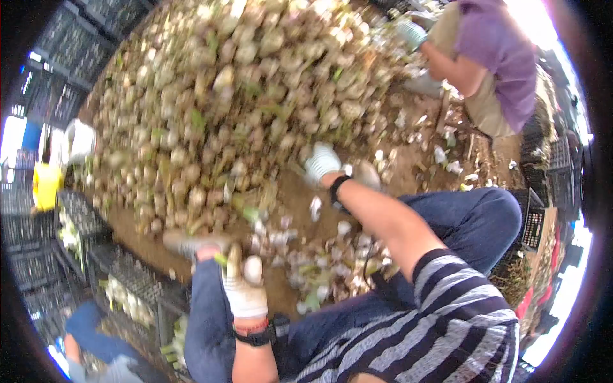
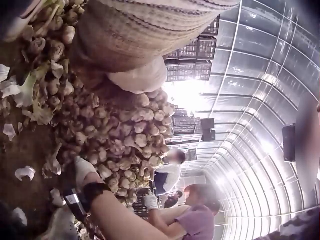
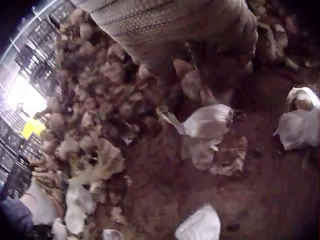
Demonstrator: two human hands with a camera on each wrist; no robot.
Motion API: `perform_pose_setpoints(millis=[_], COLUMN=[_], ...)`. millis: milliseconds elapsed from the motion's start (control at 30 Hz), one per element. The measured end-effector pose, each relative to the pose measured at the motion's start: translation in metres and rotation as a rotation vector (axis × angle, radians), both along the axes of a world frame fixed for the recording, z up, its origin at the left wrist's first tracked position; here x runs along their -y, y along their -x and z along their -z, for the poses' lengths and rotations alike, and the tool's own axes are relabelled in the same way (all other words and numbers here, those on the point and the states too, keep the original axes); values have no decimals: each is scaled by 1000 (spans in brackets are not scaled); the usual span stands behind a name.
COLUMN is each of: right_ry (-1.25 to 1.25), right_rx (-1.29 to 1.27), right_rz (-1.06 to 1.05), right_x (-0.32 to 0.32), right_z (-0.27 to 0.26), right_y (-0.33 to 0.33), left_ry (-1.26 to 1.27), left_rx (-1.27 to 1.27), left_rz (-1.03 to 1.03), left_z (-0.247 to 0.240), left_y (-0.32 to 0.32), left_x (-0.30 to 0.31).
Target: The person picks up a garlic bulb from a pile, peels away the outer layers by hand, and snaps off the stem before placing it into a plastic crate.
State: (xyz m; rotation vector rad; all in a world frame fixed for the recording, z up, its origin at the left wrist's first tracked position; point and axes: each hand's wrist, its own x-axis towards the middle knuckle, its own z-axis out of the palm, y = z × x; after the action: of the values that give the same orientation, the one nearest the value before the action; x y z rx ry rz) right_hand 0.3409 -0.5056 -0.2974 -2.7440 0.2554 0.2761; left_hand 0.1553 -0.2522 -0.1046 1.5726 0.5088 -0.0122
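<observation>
My gloved left hand [image 1: 246,297] is held over the left knee and grips a white garlic bulb [image 1: 253,270], which also shows below the glove in the left wrist view. My gloved right hand [image 1: 321,164] reaches down at the near edge of a big heap of garlic bulbs [image 1: 255,96]. Motion blurs it in the head view. In the right wrist view its glove [image 3: 175,30] fills the top, with a bulb [image 3: 192,85] right by the fingers; I cannot tell whether they hold it. A pale bulb [image 3: 207,121] lies on the soil below.
Peeled white skins [image 1: 274,242] litter the soil between my legs. Black crates [image 1: 128,271] holding pale garlic stand at left, near a yellow container [image 1: 48,185] and a white bucket [image 1: 80,140]. Another person in a purple shirt [image 1: 498,51] works at the heap's right side.
</observation>
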Motion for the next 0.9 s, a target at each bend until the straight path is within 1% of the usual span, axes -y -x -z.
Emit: perform_pose_setpoints(millis=[33, 67, 100, 133, 167, 233, 267, 300, 333, 367, 400, 433, 467, 500, 533, 567, 600, 633, 667, 700, 733, 767, 800, 867, 900], right_ry=[110, 165, 62, -8, -29, -289, -316, -406, -463, -632, -661, -579, -444, -428, -410, -388, -480, -574, -560, -832, -1103, -1133, -1124, -1338, -1393], right_rx=[0, 95, -97, -120, -112, -109, -17, -22, 98, 44, -68, 53, 173, 295, 415, 441, 377, 311, 323, 290, 256, 189, 203, 241, 201], right_rz=[83, 263, 374, 371, 451, 197, 38, -105, -197, -342, -458, -553, -678, -698, -729, -718, -659, -597, -584, -546, -507, -451, -452, -303, -304], right_x=[-3, -13, -18, -15, -18, -8, -7, -4, -9, -6, 4, 6, 12, 22, 30, 36, 42, 48, 55, 63, 70, 70, 70, 70, 71], right_z=[21, 39, 5, -21, 3, -55, -78, -111, -114, -143, -196, -202, -218, -233, -245, -255, -265, -274, -281, -295, -302, -288, -285, -291, -294], right_y=[-15, -18, -25, -21, -23, 7, 23, 37, 48, 60, 78, 89, 95, 104, 112, 118, 126, 134, 145, 157, 166, 165, 169, 181, 191], left_ry=[-283, -582, -189, 41, 269, -136, -351, -433, -519, -501, -351, -208, -73, 60, 190, 216, 246, 250, 189, 127, 128, 134, 139, 108, 80], left_rx=[38, 49, 87, 115, 139, -15, -75, 69, 218, 259, 157, 50, -60, -173, -288, -234, -185, -168, -117, -68, -57, -45, -33, 30, 81], left_rz=[131, 315, 122, 76, 22, 259, 369, 520, 669, 725, 686, 646, 599, 541, 474, 560, 642, 662, 716, 767, 781, 749, 713, 743, 768], left_z=[1, -5, -1, -3, -4, -28, -24, 13, 42, 32, 6, -28, -63, -92, -110, -110, -117, -123, -129, -135, -137, -137, -137, -137, -135], left_y=[2, 3, 1, -4, -9, -5, -4, -5, -14, -20, -22, -21, -18, -14, -11, -8, -4, -1, 2, 6, 9, 10, 10, 9, 8], left_x=[-2, -5, 3, 12, 21, 21, 19, 0, -9, 11, 33, 53, 72, 87, 97, 97, 101, 106, 111, 117, 121, 123, 125, 123, 123])
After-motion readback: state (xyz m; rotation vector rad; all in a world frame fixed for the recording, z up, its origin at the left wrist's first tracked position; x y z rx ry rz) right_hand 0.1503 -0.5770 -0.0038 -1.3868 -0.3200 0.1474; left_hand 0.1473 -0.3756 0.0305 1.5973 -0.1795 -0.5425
